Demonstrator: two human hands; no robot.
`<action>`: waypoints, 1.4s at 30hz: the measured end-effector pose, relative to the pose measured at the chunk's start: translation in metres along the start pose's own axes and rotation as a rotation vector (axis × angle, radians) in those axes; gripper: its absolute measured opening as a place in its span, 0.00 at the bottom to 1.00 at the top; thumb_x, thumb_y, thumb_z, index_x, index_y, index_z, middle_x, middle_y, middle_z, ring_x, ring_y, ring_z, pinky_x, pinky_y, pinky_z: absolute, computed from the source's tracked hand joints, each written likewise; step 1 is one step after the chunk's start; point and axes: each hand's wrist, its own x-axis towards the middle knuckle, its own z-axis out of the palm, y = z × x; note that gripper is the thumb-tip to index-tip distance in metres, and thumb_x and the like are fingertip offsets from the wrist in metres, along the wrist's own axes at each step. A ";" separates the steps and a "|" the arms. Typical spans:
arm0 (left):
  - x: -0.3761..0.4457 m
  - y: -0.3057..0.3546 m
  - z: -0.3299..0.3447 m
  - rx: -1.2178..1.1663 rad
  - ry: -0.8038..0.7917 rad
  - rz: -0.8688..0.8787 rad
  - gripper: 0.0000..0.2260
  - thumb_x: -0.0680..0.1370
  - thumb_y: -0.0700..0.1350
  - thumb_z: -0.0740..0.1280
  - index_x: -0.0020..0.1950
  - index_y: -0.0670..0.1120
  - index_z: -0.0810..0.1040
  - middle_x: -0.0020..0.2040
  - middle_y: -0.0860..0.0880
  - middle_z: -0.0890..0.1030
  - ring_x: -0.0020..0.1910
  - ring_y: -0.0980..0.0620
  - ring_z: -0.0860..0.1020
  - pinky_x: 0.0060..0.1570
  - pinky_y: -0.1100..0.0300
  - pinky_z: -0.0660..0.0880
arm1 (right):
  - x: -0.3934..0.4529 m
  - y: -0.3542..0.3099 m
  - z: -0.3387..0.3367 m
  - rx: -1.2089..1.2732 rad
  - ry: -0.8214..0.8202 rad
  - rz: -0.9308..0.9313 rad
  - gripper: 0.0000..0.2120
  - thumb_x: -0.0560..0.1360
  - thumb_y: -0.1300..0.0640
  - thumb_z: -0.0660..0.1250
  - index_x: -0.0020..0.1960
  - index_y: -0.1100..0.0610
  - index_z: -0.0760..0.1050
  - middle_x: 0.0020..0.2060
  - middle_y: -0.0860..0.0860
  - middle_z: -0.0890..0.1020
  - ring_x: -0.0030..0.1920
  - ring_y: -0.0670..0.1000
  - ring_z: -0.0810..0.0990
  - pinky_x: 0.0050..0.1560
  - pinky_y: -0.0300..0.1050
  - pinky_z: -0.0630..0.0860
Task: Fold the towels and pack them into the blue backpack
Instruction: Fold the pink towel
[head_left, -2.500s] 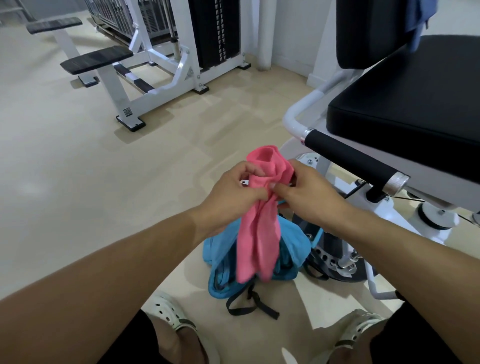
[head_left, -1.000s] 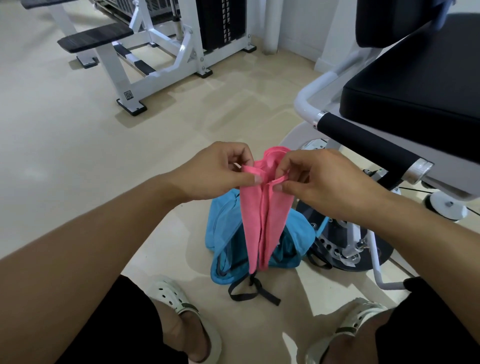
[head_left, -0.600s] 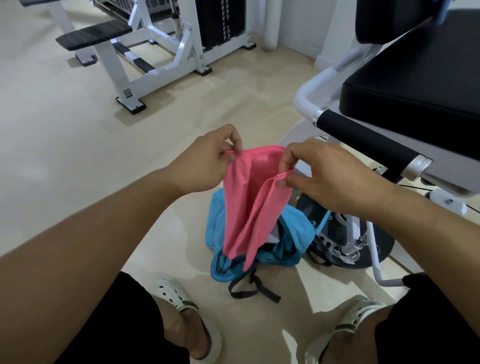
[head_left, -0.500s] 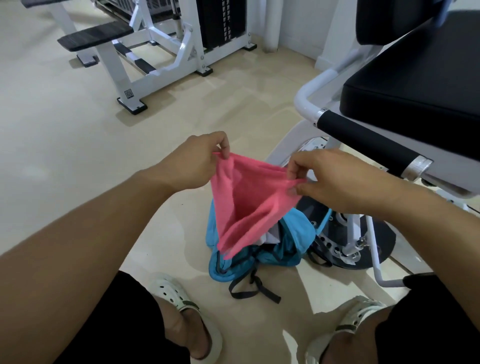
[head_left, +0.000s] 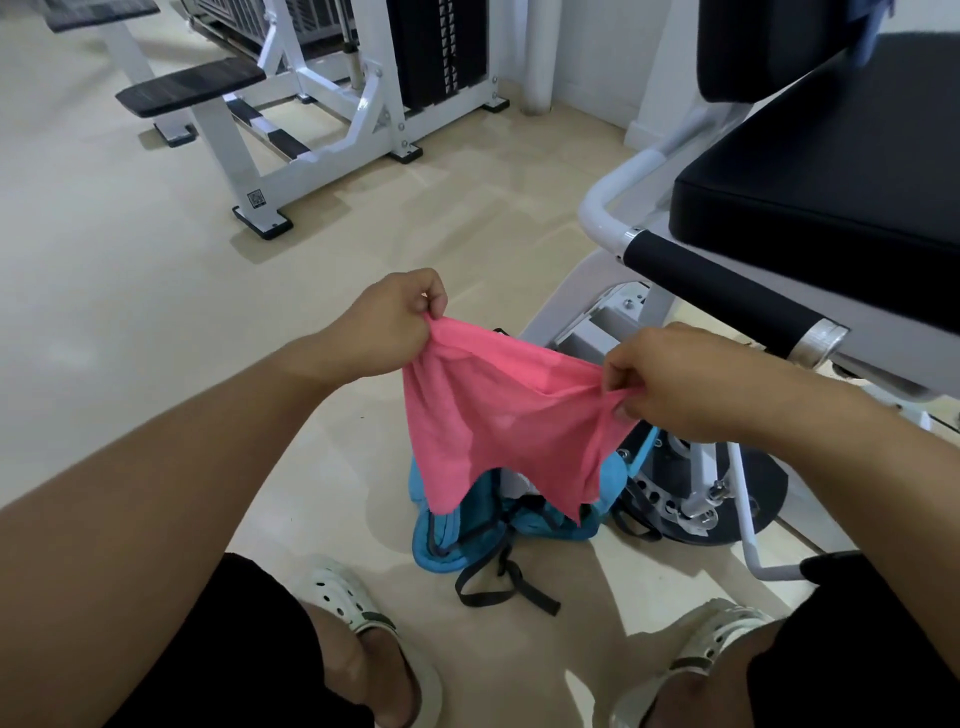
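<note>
Two hands: left hand (head_left: 387, 325) at about 10 o'clock of centre, right hand (head_left: 675, 379) at 3 o'clock. One pink towel (head_left: 498, 415), stretched between them. One blue backpack (head_left: 457, 535) on the floor at 6 o'clock, below the towel, with one loose tangle of black straps (head_left: 498, 587). Two white clogs: left clog (head_left: 353, 608) at 7 o'clock, right clog (head_left: 711, 639) at 5 o'clock. Two gym machines: white weight machine (head_left: 332, 104) at 11 o'clock, black padded seat machine (head_left: 831, 197) at 2 o'clock. One blue cloth (head_left: 878, 26), draped at the far 1 o'clock corner.
</note>
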 end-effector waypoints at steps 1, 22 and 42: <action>-0.002 0.002 0.000 -0.065 -0.007 -0.025 0.18 0.71 0.28 0.53 0.39 0.49 0.73 0.30 0.53 0.70 0.27 0.56 0.64 0.28 0.61 0.60 | 0.000 0.000 0.001 0.022 0.019 -0.024 0.05 0.76 0.56 0.71 0.47 0.46 0.79 0.43 0.44 0.81 0.49 0.47 0.77 0.53 0.47 0.78; -0.036 0.050 0.021 -0.484 -0.196 0.112 0.07 0.76 0.46 0.75 0.48 0.43 0.83 0.41 0.33 0.81 0.37 0.46 0.77 0.43 0.52 0.74 | -0.002 -0.031 0.001 0.750 0.497 -0.242 0.04 0.80 0.61 0.69 0.51 0.52 0.77 0.45 0.45 0.83 0.47 0.45 0.83 0.49 0.50 0.82; -0.038 0.049 0.020 -0.493 -0.227 0.116 0.01 0.80 0.40 0.69 0.50 0.44 0.81 0.38 0.49 0.81 0.36 0.54 0.77 0.36 0.62 0.74 | 0.008 -0.025 0.011 1.019 0.252 -0.168 0.12 0.69 0.50 0.79 0.48 0.54 0.82 0.40 0.52 0.86 0.43 0.52 0.85 0.55 0.52 0.81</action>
